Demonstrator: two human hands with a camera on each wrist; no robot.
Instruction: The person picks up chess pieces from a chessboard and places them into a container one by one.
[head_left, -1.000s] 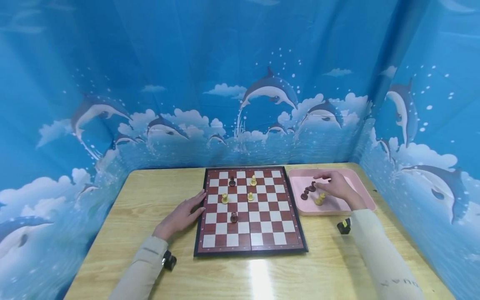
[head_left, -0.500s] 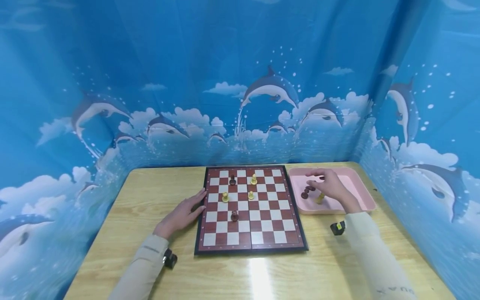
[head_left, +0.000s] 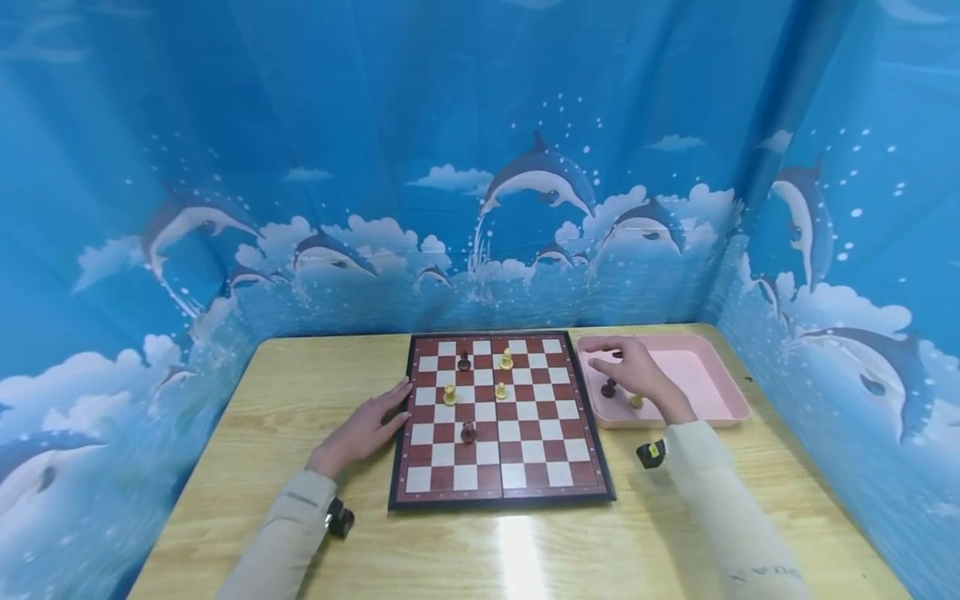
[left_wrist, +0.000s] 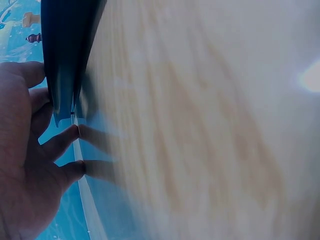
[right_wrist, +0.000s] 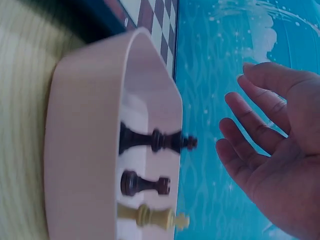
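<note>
Backdrop: a blue cloth printed with dolphins spans the whole width behind.
Surface: pale wood-grain surface, carrying it all.
Left hand: here's the left hand below its cream sleeve, fingers relaxed and extended, tips touching the edge of the square red-and-white chequered chessboard.
Board, left half: three upright pieces here! A small dark piece at the far end, a pale yellow piece nearer, and a reddish-brown piece nearest the person.
Board, right half: two pale yellow pieces, one behind the other, close to the centre seam.
Pink tray: just beside the board, a pink rounded rectangular tray. Standing inside it, a tall dark chess piece, a shorter dark rook-like piece and a tall pale yellow chess piece.
Right hand: and over that tray hovers the right hand, fingers loosely curved, thumb and fingertips apart, clear of the pieces in the right wrist view.
</note>
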